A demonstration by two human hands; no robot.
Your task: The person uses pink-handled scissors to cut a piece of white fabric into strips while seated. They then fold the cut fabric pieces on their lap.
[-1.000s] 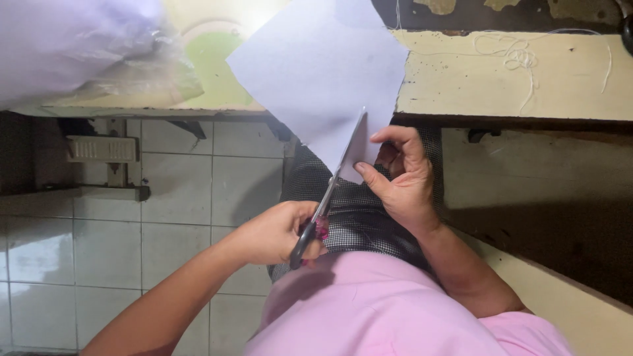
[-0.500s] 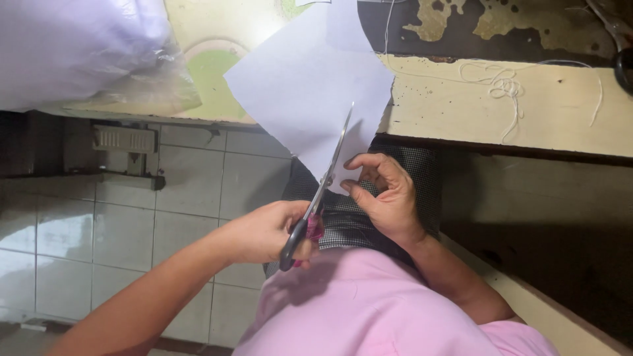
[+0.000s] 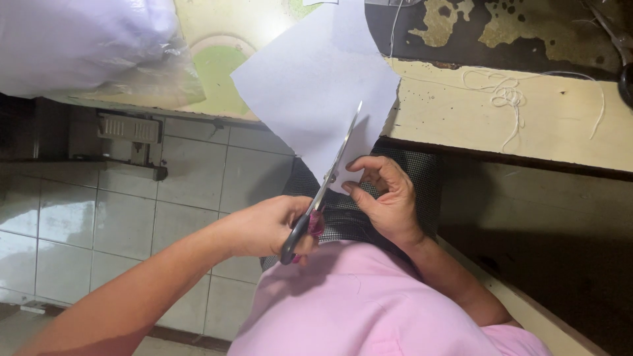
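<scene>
My left hand (image 3: pixel 267 227) grips the dark and magenta handles of a pair of scissors (image 3: pixel 328 181). Their long silver blades point up and to the right into a white sheet of paper (image 3: pixel 310 86). My right hand (image 3: pixel 389 198) pinches the sheet's lower tip just right of the blades. The sheet hangs over my lap, with its upper part lying against the table edge. I wear a pink shirt (image 3: pixel 369 310) and dark checked fabric covers my lap.
A worn cream table (image 3: pixel 527 122) with a dark peeling top carries loose white thread (image 3: pixel 508 92). A white plastic bag (image 3: pixel 79 46) rests at the upper left, and another pair of scissors (image 3: pixel 616 43) lies at the far right. Pale floor tiles (image 3: pixel 99 217) fill the left.
The scissor blades have moved further up into the sheet. My right hand has shifted its pinch lower on the paper's tip, and the sheet has turned slightly.
</scene>
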